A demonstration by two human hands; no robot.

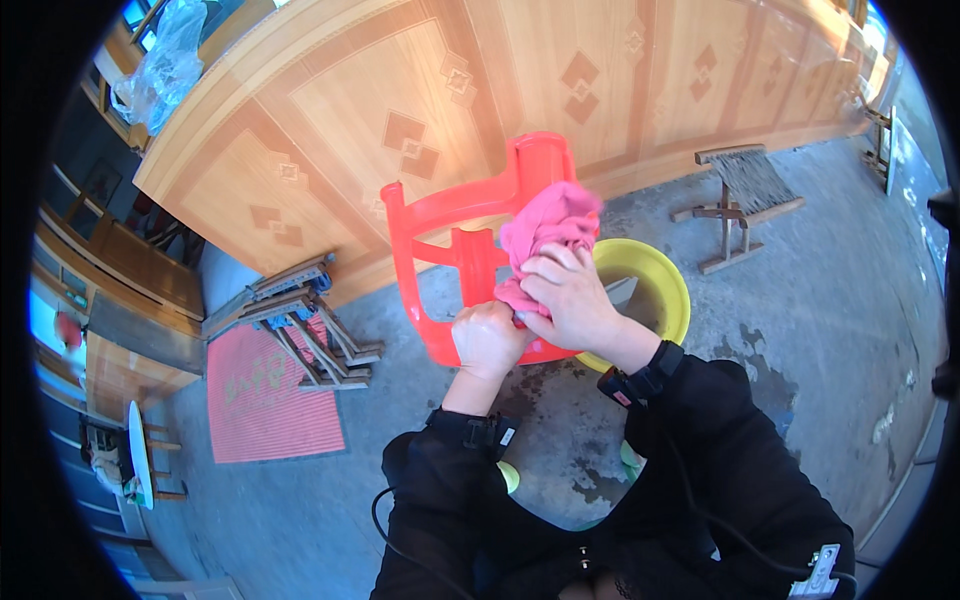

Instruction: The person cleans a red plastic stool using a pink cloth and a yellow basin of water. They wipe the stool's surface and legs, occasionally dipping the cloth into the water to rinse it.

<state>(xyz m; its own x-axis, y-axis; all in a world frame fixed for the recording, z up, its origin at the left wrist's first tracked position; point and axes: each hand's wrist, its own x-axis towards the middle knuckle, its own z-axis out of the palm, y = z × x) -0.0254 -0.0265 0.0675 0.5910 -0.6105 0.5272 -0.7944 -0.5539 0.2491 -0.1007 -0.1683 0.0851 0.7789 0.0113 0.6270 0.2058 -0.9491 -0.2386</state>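
Observation:
A red plastic stool (472, 266) is tipped on its side in front of me, its legs pointing away. My left hand (489, 339) is closed around a part of it near the lower edge; the gripped part is hidden by the fingers. My right hand (566, 289) grips a bunched pink cloth (551, 217) against the stool, close beside my left hand. Behind my right wrist, a yellow plastic basin (675, 292) stands on the concrete floor, with water and a pale flat object (621, 291) partly seen in it.
A long patterned wooden panel (337, 97) runs across the far side. A small folding stool (754, 180) stands at right, folded wooden stools (307, 315) at left beside a red mat (262, 412). Wet patches mark the concrete floor (750, 337). A clear plastic bag (169, 64) lies upper left.

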